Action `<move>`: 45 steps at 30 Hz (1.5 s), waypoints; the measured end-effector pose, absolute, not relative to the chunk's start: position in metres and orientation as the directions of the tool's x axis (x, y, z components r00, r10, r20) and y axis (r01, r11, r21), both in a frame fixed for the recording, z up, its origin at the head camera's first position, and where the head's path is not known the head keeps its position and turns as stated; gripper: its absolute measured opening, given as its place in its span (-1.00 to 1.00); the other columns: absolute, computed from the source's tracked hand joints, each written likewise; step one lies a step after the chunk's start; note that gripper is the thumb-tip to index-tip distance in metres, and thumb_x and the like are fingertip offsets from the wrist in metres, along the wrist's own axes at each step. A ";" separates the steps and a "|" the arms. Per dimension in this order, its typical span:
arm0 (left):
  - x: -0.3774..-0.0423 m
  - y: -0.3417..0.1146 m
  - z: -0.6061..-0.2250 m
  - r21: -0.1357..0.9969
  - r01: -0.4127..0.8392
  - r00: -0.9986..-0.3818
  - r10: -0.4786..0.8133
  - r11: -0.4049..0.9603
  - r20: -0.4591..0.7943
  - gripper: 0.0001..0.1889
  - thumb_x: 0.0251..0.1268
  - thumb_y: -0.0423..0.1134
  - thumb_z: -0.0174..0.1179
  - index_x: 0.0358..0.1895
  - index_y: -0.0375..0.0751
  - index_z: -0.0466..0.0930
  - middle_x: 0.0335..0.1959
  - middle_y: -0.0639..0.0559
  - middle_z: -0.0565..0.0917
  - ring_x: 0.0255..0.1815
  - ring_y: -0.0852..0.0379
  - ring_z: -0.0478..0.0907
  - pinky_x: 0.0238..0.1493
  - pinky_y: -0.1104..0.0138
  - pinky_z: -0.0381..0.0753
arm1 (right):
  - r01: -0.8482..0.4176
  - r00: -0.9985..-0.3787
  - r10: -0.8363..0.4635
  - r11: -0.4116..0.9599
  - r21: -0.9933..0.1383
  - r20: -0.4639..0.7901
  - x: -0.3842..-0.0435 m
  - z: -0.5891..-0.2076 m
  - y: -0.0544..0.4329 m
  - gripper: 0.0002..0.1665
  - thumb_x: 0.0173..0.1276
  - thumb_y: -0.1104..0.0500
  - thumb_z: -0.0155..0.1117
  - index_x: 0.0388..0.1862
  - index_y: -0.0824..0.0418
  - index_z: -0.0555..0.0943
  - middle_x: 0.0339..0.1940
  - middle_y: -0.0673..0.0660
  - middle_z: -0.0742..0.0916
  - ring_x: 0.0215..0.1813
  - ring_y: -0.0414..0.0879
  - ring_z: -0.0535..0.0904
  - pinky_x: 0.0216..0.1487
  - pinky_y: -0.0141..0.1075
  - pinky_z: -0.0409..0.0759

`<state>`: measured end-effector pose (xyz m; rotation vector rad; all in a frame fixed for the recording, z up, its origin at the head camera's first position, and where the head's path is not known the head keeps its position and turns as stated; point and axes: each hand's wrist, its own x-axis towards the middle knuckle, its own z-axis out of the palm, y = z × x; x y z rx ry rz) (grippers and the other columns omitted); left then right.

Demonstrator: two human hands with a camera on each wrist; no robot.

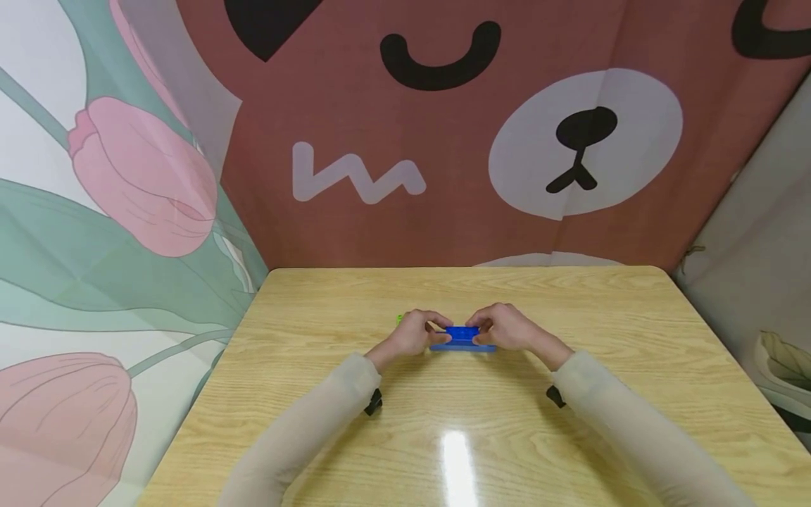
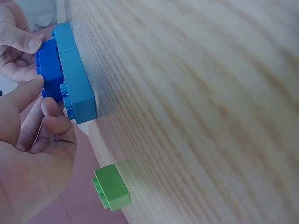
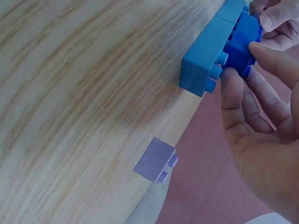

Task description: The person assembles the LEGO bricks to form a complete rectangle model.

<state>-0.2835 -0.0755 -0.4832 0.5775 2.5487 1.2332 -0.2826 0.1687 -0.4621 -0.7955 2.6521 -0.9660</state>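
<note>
Two light blue toy bricks (image 2: pixel 78 86) stand end to end in a row on the table, studs facing up. A dark blue brick (image 1: pixel 462 332) sits over the middle of that row, across the seam. Whether it is fully pressed down onto the studs, I cannot tell. My left hand (image 1: pixel 415 332) pinches one end of the dark blue brick between thumb and fingers. At its other end, my right hand (image 1: pixel 509 327) pinches it the same way. The outer studs of the light blue row show past the fingers in both wrist views.
Beyond my left hand lies a green brick (image 2: pixel 112 188) on the wooden table (image 1: pixel 329 303). A pale purple brick (image 3: pixel 155 159) is on the table near my right hand. A curtain with a bear print (image 1: pixel 443 232) hangs behind the table's far edge.
</note>
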 end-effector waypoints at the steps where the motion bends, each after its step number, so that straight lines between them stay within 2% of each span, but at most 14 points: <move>1: -0.283 -0.075 -0.483 0.794 0.233 -0.892 0.449 0.561 -0.056 -0.77 0.36 -0.19 0.39 0.04 -0.06 0.77 -0.14 0.18 0.70 -0.36 0.18 0.60 -0.48 0.35 0.58 | -0.416 -0.833 -0.553 0.639 -0.647 -0.011 -0.283 -0.462 0.169 -0.68 0.30 0.26 0.50 0.03 0.27 0.76 -0.18 0.04 0.78 -0.24 -0.14 0.67 -0.23 -0.18 0.66; 8: -0.282 -0.074 -0.483 0.808 0.207 -0.900 0.432 0.552 -0.064 -0.78 0.34 -0.21 0.41 0.01 -0.08 0.78 -0.18 0.19 0.69 -0.41 0.13 0.59 -0.53 0.35 0.54 | -0.415 -0.838 -0.546 0.646 -0.641 -0.008 -0.280 -0.462 0.168 -0.69 0.30 0.27 0.50 0.02 0.26 0.76 -0.19 0.03 0.78 -0.24 -0.14 0.67 -0.17 -0.10 0.65; 17: -0.283 -0.073 -0.482 0.800 0.193 -0.907 0.415 0.568 -0.076 -0.78 0.32 -0.20 0.43 0.00 -0.08 0.80 -0.20 0.22 0.70 -0.43 0.15 0.58 -0.51 0.36 0.55 | -0.422 -0.839 -0.544 0.645 -0.637 0.005 -0.280 -0.463 0.167 -0.72 0.29 0.28 0.52 -0.02 0.25 0.78 -0.21 0.04 0.79 -0.26 -0.15 0.68 -0.22 -0.15 0.66; 27: -0.282 -0.072 -0.480 0.794 0.224 -0.901 0.430 0.565 -0.052 -0.79 0.31 -0.24 0.43 -0.02 -0.11 0.81 -0.16 0.15 0.74 -0.42 0.11 0.65 -0.49 0.36 0.59 | -0.425 -0.844 -0.537 0.658 -0.622 0.008 -0.280 -0.465 0.167 -0.73 0.28 0.25 0.54 -0.04 0.21 0.79 -0.23 -0.01 0.79 -0.26 -0.16 0.69 -0.06 0.05 0.62; 33: -0.283 -0.073 -0.480 0.797 0.227 -0.897 0.440 0.560 -0.053 -0.78 0.30 -0.24 0.44 -0.01 -0.12 0.81 -0.16 0.13 0.75 -0.39 0.07 0.67 -0.47 0.34 0.60 | -0.401 -0.852 -0.524 0.667 -0.628 -0.013 -0.281 -0.465 0.166 -0.71 0.26 0.25 0.55 -0.02 0.21 0.79 -0.20 0.01 0.79 -0.21 -0.11 0.70 -0.11 -0.05 0.67; 39: -0.284 -0.076 -0.483 0.785 0.256 -0.894 0.447 0.564 -0.030 -0.78 0.29 -0.22 0.45 -0.02 -0.09 0.81 -0.19 0.18 0.73 -0.43 0.19 0.60 -0.49 0.37 0.57 | -0.387 -0.856 -0.517 0.668 -0.635 -0.023 -0.282 -0.465 0.165 -0.70 0.27 0.25 0.55 -0.01 0.21 0.78 -0.19 0.01 0.79 -0.17 -0.03 0.72 -0.10 -0.03 0.66; 43: -0.285 -0.076 -0.485 0.787 0.279 -0.888 0.460 0.550 -0.007 -0.76 0.28 -0.21 0.46 -0.01 -0.10 0.81 -0.22 0.18 0.73 -0.44 0.21 0.56 -0.51 0.39 0.52 | -0.403 -0.851 -0.525 0.677 -0.616 -0.020 -0.283 -0.465 0.166 -0.68 0.27 0.24 0.55 0.01 0.21 0.76 -0.18 0.02 0.78 -0.19 -0.06 0.71 -0.13 -0.06 0.67; 45: -0.286 -0.076 -0.487 0.786 0.282 -0.889 0.459 0.550 -0.003 -0.76 0.27 -0.21 0.47 -0.01 -0.08 0.81 -0.20 0.19 0.73 -0.37 0.22 0.57 -0.45 0.40 0.54 | -0.398 -0.851 -0.524 0.679 -0.617 -0.028 -0.283 -0.465 0.167 -0.66 0.27 0.22 0.55 0.03 0.22 0.76 -0.16 0.03 0.78 -0.19 -0.08 0.71 -0.15 -0.10 0.68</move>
